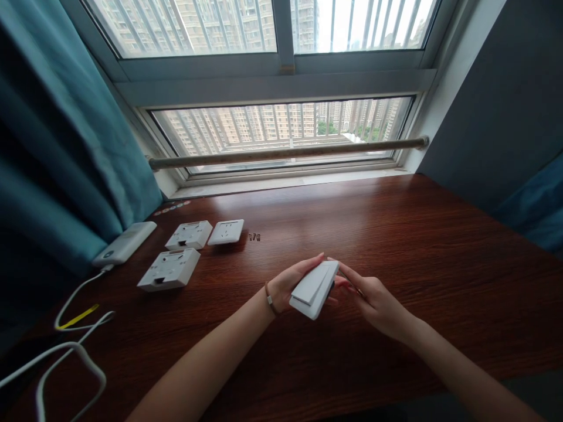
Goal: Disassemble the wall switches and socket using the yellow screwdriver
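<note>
A white wall switch (314,289) with large rocker faces is held tilted above the wooden table. My left hand (288,286), with a brown band at the wrist, grips its left side, thumb along the upper edge. At the opposite side, the fingers of my right hand (367,299) are bent against the switch's far edge and underside. A small dark part shows under its right edge. Whether my right fingers also hold something small cannot be made out. To the left lie a white socket panel (226,232) and several small screws (254,237).
Two white mounting boxes (189,234) (170,271) sit left of the socket panel. A white power strip-like block (125,244) with a white cable (81,346) and yellow tag (79,317) lies near the teal curtain (88,135). A rail (290,153) crosses the window behind the table (396,234).
</note>
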Demonstrator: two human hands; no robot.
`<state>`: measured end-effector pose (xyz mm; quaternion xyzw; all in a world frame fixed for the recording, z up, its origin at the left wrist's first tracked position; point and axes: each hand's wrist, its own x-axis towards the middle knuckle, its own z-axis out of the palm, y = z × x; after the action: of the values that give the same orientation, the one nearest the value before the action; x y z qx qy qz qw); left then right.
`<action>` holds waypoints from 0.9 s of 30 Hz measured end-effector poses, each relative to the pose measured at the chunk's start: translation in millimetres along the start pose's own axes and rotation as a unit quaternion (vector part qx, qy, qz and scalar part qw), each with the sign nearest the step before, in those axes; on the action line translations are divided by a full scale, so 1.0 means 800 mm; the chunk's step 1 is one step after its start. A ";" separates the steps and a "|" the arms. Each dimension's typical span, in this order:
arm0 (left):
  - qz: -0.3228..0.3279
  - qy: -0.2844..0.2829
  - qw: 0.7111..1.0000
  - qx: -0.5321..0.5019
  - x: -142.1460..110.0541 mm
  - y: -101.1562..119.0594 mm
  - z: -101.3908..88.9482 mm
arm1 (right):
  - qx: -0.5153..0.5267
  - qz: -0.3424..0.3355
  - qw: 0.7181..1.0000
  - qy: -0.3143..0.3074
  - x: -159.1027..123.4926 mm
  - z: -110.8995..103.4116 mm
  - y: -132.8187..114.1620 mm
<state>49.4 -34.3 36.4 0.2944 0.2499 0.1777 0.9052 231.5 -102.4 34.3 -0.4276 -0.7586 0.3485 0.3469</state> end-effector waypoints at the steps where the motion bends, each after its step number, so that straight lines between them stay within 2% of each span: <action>1: 0.017 0.030 0.999 0.028 0.003 -0.002 0.000 | 0.007 0.019 1.000 -0.003 -0.001 0.001 -0.003; 4: 0.123 0.120 0.981 0.086 0.017 -0.009 -0.004 | 0.072 0.094 0.993 -0.024 0.000 0.002 -0.010; 6: 0.189 0.165 0.962 0.107 0.028 -0.013 -0.005 | 0.151 0.147 0.976 -0.048 0.004 0.004 -0.015; 9: 0.236 0.213 0.936 0.149 0.036 -0.017 -0.006 | 0.225 0.191 0.954 -0.058 0.015 0.006 -0.018; 11: 0.226 0.222 0.933 0.172 0.036 -0.016 -0.008 | 0.236 0.200 0.950 -0.053 0.022 0.008 -0.015; 13: 0.188 0.212 0.939 0.197 0.031 -0.013 -0.011 | 0.253 0.213 0.942 -0.057 0.027 0.009 -0.006; 17: 0.075 0.188 0.946 0.253 0.018 -0.006 -0.018 | 0.334 0.234 0.908 -0.096 0.032 0.015 0.016; 20: 0.038 0.189 0.945 0.265 0.013 -0.005 -0.020 | 0.380 0.257 0.880 -0.123 0.037 0.018 0.023; 22: 0.047 0.193 0.931 0.305 0.012 -0.006 -0.019 | 0.406 0.270 0.858 -0.160 0.040 0.016 0.021; 24: 0.077 0.204 0.905 0.365 0.011 -0.007 -0.020 | 0.421 0.275 0.843 -0.191 0.043 0.013 0.017; 27: 0.118 0.239 0.864 0.426 0.010 -0.005 -0.024 | 0.415 0.271 0.849 -0.183 0.043 0.010 0.013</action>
<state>45.7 -25.3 17.6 0.6275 0.4733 0.2244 0.5761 215.5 -69.9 29.6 -0.3609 -0.4468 0.7831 0.2386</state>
